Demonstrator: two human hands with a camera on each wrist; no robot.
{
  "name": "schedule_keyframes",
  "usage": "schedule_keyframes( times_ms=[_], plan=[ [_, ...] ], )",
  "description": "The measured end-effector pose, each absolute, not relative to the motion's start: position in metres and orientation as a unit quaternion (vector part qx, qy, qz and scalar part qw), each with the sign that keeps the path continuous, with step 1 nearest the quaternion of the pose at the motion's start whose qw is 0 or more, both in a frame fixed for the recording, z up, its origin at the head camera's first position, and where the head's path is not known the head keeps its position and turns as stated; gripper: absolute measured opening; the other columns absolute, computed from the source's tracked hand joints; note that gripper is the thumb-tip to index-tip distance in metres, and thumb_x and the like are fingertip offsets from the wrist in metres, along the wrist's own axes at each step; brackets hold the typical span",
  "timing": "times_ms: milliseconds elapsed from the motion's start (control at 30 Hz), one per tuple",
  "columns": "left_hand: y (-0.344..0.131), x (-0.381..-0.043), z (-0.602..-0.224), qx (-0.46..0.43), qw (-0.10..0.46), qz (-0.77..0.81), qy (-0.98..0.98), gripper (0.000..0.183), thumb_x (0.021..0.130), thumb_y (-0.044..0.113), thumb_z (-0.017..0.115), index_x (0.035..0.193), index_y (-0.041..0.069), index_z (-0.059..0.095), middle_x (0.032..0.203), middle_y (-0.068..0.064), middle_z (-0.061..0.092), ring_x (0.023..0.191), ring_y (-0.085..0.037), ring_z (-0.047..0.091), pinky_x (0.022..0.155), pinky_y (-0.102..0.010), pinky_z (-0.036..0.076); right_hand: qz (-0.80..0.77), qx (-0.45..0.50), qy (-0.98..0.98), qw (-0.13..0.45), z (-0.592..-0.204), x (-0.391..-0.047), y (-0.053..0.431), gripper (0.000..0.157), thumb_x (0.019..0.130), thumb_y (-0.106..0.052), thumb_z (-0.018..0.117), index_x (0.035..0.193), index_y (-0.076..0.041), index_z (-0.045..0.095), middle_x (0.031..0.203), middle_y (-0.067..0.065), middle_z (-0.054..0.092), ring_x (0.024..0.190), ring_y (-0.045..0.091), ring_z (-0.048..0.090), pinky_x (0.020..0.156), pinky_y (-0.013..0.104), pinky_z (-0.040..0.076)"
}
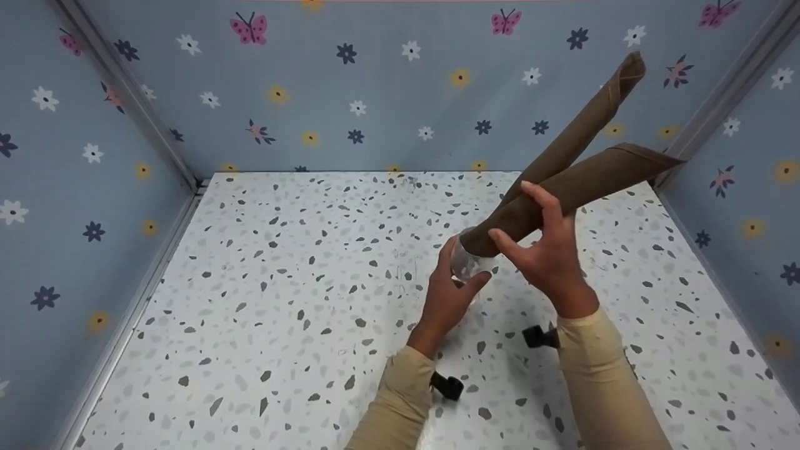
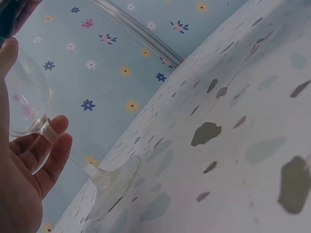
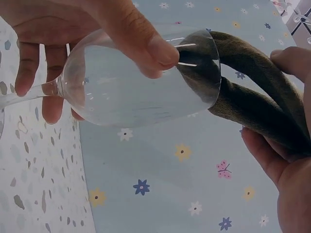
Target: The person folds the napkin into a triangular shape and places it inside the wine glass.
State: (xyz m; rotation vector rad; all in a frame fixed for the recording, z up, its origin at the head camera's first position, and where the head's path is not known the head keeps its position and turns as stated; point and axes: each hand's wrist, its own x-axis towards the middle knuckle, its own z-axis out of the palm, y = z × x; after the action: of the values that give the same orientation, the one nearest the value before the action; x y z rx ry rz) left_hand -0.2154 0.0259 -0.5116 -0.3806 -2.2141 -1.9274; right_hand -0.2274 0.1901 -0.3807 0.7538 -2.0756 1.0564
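A clear stemmed wine glass is held in my left hand, with the thumb along the bowl and fingers around the bowl and stem. In the left wrist view, the glass foot is tilted close over the tabletop. My right hand grips a brown cloth napkin, thumb and fingers on either side of it. The napkin is rolled and folded into two long arms that fan out to the upper right. Its narrow folded end sits inside the mouth of the glass, as the right wrist view shows.
Beneath the hands lies a white table speckled with grey chips. Blue flowered panels rise along its back and both sides, joined by metal corner strips. Black wrist mounts stick out from both sleeves.
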Motion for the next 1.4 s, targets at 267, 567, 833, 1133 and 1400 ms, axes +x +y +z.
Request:
schedule_keyframes(
  times_ms=[267, 567, 833, 1133, 1400],
  plan=[
    [0.026, -0.215, -0.511, -0.128, 0.089, -0.649, -0.744, 0.081, 0.092, 0.047, 0.070, 0.158, 0.033, 0.024, 0.139, 0.008, 0.052, 0.106, -0.009, 0.058, 0.077, -0.032, 0.053, 0.405, 0.299, -0.806, 0.312, -0.376, -0.226, 0.184, 0.075, 0.084, -0.010, 0.081, 0.147, -0.008, 0.040, 0.138, 0.021, 0.042, 0.120, 0.024, 0.052, 0.094, 0.040, 0.052],
    [0.027, -0.216, -0.510, -0.127, 0.083, -0.644, -0.750, 0.083, 0.093, 0.047, 0.069, 0.159, 0.027, 0.024, 0.141, 0.008, 0.051, 0.107, -0.008, 0.057, 0.077, -0.031, 0.053, 0.388, 0.289, -0.816, 0.316, -0.378, -0.227, 0.182, 0.073, 0.087, -0.010, 0.079, 0.148, -0.010, 0.040, 0.137, 0.023, 0.042, 0.119, 0.025, 0.052, 0.094, 0.044, 0.052],
    [0.027, -0.217, -0.511, -0.125, 0.088, -0.645, -0.749, 0.081, 0.092, 0.048, 0.070, 0.158, 0.032, 0.025, 0.139, 0.008, 0.052, 0.107, -0.009, 0.057, 0.077, -0.032, 0.053, 0.388, 0.279, -0.818, 0.321, -0.380, -0.227, 0.179, 0.073, 0.086, -0.010, 0.079, 0.148, -0.008, 0.041, 0.135, 0.023, 0.044, 0.119, 0.024, 0.053, 0.094, 0.043, 0.053],
    [0.028, -0.215, -0.511, -0.128, 0.097, -0.635, -0.756, 0.082, 0.093, 0.052, 0.067, 0.159, 0.030, 0.024, 0.140, 0.008, 0.053, 0.096, -0.010, 0.059, 0.071, -0.031, 0.053, 0.376, 0.270, -0.830, 0.312, -0.383, -0.224, 0.177, 0.072, 0.087, -0.015, 0.079, 0.148, -0.007, 0.043, 0.134, 0.028, 0.045, 0.116, 0.030, 0.053, 0.089, 0.046, 0.052],
    [0.028, -0.215, -0.511, -0.131, 0.101, -0.636, -0.754, 0.084, 0.092, 0.051, 0.069, 0.159, 0.028, 0.024, 0.144, 0.005, 0.050, 0.104, -0.022, 0.062, 0.073, -0.030, 0.053, 0.374, 0.272, -0.828, 0.319, -0.387, -0.223, 0.175, 0.068, 0.088, -0.015, 0.079, 0.147, -0.005, 0.045, 0.132, 0.028, 0.046, 0.116, 0.030, 0.054, 0.088, 0.046, 0.052]
  ],
)
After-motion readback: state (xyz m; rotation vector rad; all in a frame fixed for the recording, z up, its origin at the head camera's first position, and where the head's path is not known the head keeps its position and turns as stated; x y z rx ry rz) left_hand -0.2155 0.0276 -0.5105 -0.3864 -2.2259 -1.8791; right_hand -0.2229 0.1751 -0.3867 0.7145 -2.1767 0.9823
